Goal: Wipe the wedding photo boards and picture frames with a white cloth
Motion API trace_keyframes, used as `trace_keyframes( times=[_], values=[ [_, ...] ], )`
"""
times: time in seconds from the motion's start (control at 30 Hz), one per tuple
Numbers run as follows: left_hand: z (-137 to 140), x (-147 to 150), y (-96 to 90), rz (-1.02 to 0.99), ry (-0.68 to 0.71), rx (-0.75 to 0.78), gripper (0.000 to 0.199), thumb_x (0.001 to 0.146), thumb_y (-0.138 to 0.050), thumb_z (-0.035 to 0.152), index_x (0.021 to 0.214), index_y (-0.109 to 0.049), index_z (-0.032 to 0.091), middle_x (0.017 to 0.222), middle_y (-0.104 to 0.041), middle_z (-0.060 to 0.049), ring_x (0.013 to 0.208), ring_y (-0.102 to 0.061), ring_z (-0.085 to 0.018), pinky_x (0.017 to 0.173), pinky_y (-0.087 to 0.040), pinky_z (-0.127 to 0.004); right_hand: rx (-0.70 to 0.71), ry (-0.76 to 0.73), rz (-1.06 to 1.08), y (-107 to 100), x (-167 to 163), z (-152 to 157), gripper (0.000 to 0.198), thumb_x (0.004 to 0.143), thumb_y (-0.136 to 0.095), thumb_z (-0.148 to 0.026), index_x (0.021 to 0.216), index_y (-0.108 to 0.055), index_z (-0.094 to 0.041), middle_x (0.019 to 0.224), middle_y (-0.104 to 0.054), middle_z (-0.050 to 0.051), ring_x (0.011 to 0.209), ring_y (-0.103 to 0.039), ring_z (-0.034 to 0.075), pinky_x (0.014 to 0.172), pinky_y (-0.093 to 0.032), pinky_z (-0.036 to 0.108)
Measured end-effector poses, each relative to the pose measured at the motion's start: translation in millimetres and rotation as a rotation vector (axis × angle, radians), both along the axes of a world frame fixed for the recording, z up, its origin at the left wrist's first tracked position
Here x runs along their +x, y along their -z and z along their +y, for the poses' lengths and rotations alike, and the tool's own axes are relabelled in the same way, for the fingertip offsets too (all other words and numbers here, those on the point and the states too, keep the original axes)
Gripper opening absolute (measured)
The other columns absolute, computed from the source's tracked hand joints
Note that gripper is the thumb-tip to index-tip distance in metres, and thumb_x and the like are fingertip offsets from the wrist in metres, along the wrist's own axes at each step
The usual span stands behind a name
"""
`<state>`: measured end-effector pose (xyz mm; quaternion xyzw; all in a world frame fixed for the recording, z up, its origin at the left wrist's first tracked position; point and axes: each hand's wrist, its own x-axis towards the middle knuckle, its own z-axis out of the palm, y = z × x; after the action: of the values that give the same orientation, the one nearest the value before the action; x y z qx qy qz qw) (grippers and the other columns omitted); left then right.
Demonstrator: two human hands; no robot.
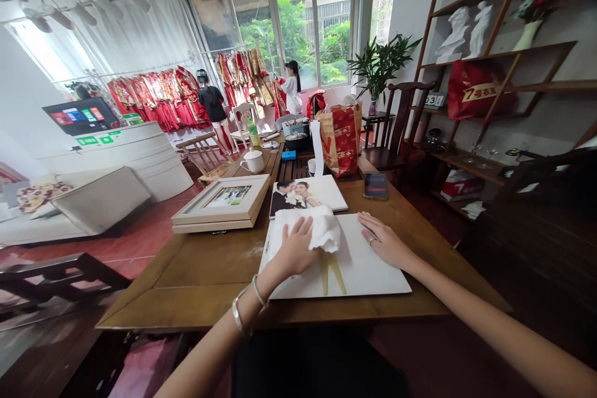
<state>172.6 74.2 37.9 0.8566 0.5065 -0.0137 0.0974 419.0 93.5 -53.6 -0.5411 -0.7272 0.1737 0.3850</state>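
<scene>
A white panel (pixel 373 273) lies flat on the wooden table in front of me, with two yellowish strips (pixel 331 277) forming a narrow V near its front edge. My left hand (pixel 296 249) holds a bunched white cloth (pixel 326 230) down against the panel; the fingers stretch over it and a fold hides the thumb. At the panel's upper right, my right hand (pixel 380 239) rests palm down, fingers extended, holding nothing. Just beyond the panel is a wedding photo print (pixel 326 193) of a couple, partly behind the cloth.
Stacked picture frames (pixel 252 202) lie at the left of the table (pixel 200 286), near a white lidded cup (pixel 253 161). A phone (pixel 375 186) is at the right, a paper bag (pixel 342 140) behind. Two people stand by red garments (pixel 158 96) near the windows.
</scene>
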Motion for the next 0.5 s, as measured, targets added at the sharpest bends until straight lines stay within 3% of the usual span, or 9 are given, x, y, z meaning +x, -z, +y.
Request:
trace_keyframes(
  times=[0.27,0.37,0.5],
  values=[
    [-89,-17,14.5,-0.054,0.122,0.049,0.080,0.078,-0.047,0.027,0.147,-0.009,0.030,0.155,-0.003,0.000,0.141,0.002,-0.027,0.110,0.000,-0.057,-0.019,0.010,-0.013,-4,-2,-2,0.043,0.087,-0.043,-0.027,0.128,-0.055,-0.019,0.141,-0.047,0.009,0.135,-0.035,0.026,0.114,-0.025,0.049],
    [-88,-15,11.4,-0.069,0.113,0.021,0.077,0.079,-0.042,0.023,0.147,-0.007,0.030,0.155,-0.003,0.001,0.141,0.000,-0.027,0.110,-0.002,-0.058,-0.008,0.021,-0.022,-4,-3,-1,0.043,0.087,-0.043,-0.026,0.128,-0.055,-0.017,0.140,-0.047,0.011,0.135,-0.036,0.026,0.113,-0.026,0.049],
    [-52,3,6.9,-0.042,0.061,0.017,0.079,0.078,-0.042,0.023,0.148,-0.006,0.023,0.155,-0.003,-0.003,0.141,-0.002,-0.031,0.108,-0.006,-0.062,0.018,0.000,-0.018,-1,-1,0,0.042,0.087,-0.043,-0.027,0.128,-0.054,-0.021,0.139,-0.049,0.008,0.134,-0.038,0.027,0.112,-0.028,0.051]
  ],
)
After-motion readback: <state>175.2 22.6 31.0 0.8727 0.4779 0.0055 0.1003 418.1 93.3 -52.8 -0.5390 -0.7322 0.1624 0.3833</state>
